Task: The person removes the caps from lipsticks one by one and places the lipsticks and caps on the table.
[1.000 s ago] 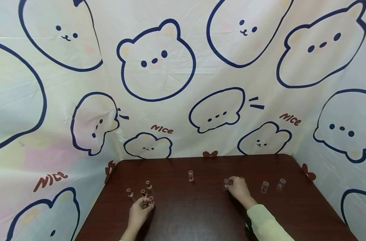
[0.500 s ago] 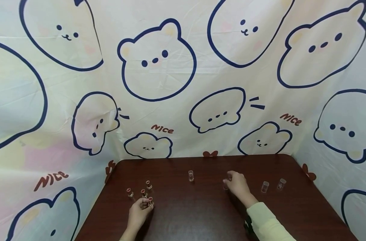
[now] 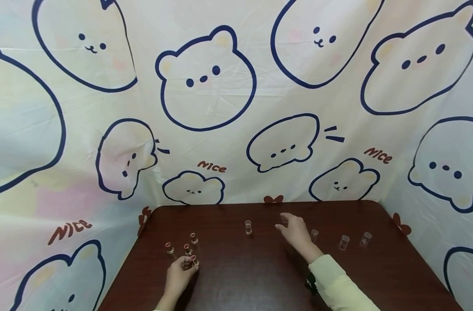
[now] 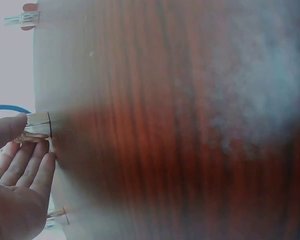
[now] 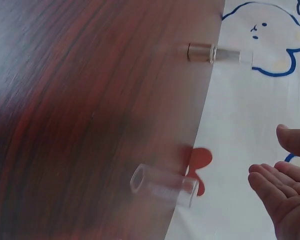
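Note:
My left hand [image 3: 177,276] pinches a small metallic lipstick tube [image 3: 194,261] between thumb and fingers, low over the table. Around it stand three like tubes: one to the left [image 3: 169,248], one just behind [image 3: 187,249], one farther back [image 3: 193,238]. In the left wrist view the held tube [image 4: 39,125] has a shiny base at the thumb. My right hand [image 3: 297,236] hovers over the table with thumb and fingers apart and nothing between them. A clear cylindrical cap [image 5: 165,185] stands close to it in the right wrist view.
A tube with a clear top [image 3: 248,227] stands upright at the back middle. Right of my right forearm are more clear caps: a partly hidden one [image 3: 314,235], another [image 3: 344,242], and the farthest [image 3: 365,239]. A patterned cloth [image 3: 236,99] hangs behind the brown table [image 3: 244,280].
My right hand has let go of a clear cap and moved left and toward the back, its fingers spreading. The left hand keeps its pinch on the tube in about the same spot.

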Motion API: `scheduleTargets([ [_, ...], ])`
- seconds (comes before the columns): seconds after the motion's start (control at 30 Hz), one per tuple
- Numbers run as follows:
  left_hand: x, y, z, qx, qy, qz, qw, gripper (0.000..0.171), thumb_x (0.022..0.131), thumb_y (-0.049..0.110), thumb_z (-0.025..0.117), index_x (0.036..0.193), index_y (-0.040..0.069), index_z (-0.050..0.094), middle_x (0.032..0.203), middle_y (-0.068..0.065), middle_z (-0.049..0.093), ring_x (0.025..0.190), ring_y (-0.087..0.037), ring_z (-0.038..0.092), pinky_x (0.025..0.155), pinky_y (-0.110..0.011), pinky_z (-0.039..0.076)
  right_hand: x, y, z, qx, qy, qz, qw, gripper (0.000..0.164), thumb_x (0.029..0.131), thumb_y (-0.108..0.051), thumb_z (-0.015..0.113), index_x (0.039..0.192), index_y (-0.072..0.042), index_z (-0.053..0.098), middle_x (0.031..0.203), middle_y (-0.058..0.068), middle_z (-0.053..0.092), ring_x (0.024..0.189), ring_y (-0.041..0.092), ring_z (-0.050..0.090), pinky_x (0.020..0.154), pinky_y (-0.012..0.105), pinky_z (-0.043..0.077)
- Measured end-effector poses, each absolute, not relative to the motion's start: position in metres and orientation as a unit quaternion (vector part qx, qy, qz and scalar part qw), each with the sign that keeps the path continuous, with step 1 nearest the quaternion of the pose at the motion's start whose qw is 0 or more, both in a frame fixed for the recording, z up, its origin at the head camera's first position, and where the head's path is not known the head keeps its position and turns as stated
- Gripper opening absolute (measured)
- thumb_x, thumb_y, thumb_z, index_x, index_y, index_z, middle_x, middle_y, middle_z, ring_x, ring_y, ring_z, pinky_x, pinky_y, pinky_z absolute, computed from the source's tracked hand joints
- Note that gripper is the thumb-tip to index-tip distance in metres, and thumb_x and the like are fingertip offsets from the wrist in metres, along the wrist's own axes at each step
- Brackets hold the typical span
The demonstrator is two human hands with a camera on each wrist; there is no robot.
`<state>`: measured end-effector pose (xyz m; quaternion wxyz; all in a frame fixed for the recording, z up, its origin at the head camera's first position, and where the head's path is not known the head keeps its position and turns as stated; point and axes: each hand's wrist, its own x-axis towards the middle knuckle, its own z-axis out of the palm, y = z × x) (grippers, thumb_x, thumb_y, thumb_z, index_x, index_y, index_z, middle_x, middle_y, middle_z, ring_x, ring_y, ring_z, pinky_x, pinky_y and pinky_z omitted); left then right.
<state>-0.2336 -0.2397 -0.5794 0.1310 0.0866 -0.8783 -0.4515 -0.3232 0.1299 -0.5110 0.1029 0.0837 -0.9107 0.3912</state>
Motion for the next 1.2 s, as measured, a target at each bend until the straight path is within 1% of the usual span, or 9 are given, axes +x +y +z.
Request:
scheduleTargets([
  [0.17, -0.234, -0.239, -0.58, 0.084, -0.883, -0.439, 0.14, 0.02, 0.073, 0.004, 0.081, 0.087, 0.003, 0.068, 0.084, -0.009, 0.071, 0.08, -0.024, 0.069, 0.072, -0.04, 0.054, -0.325, 0.113, -0.51, 0.108, -0.904, 0.402, 0.099, 0.043, 0.087, -0.013, 0.073, 0.126, 0.002, 0.061, 0.116, 0.018, 0.065, 0.107, 0.033, 0.062, 0.083, 0.044, 0.053],
  [0.43, -0.235, -0.239, -0.583, 0.079, -0.892, -0.421, 0.145, 0.02, 0.072, 0.005, 0.082, 0.087, 0.005, 0.069, 0.083, -0.005, 0.071, 0.076, -0.021, 0.068, 0.072, -0.042, 0.053, -0.338, 0.093, -0.53, 0.127, -0.896, 0.421, 0.058, 0.043, 0.088, -0.016, 0.073, 0.126, -0.001, 0.061, 0.118, 0.015, 0.064, 0.106, 0.03, 0.062, 0.081, 0.043, 0.053],
  [0.6, -0.236, -0.24, -0.583, 0.064, -0.897, -0.411, 0.149, 0.02, 0.072, 0.004, 0.083, 0.087, 0.004, 0.069, 0.082, -0.006, 0.071, 0.077, -0.022, 0.068, 0.072, -0.044, 0.052, -0.344, 0.08, -0.54, 0.132, -0.884, 0.447, 0.036, 0.045, 0.088, -0.015, 0.072, 0.128, 0.002, 0.058, 0.119, 0.016, 0.063, 0.108, 0.032, 0.061, 0.083, 0.044, 0.052],
  [0.97, -0.234, -0.241, -0.581, 0.067, -0.897, -0.415, 0.136, 0.019, 0.074, 0.004, 0.081, 0.088, 0.003, 0.068, 0.083, -0.006, 0.071, 0.079, -0.023, 0.068, 0.072, -0.042, 0.053, -0.351, 0.056, -0.551, 0.128, -0.865, 0.485, -0.002, 0.05, 0.088, -0.011, 0.072, 0.132, 0.004, 0.054, 0.125, 0.019, 0.059, 0.112, 0.035, 0.057, 0.088, 0.047, 0.05],
  [1.2, -0.234, -0.24, -0.581, 0.064, -0.898, -0.41, 0.143, 0.02, 0.073, 0.004, 0.082, 0.088, 0.004, 0.069, 0.083, -0.006, 0.072, 0.08, -0.023, 0.069, 0.074, -0.042, 0.052, -0.352, 0.05, -0.555, 0.125, -0.857, 0.5, -0.005, 0.048, 0.089, -0.007, 0.07, 0.132, 0.005, 0.054, 0.123, 0.018, 0.06, 0.111, 0.034, 0.059, 0.085, 0.044, 0.052],
])
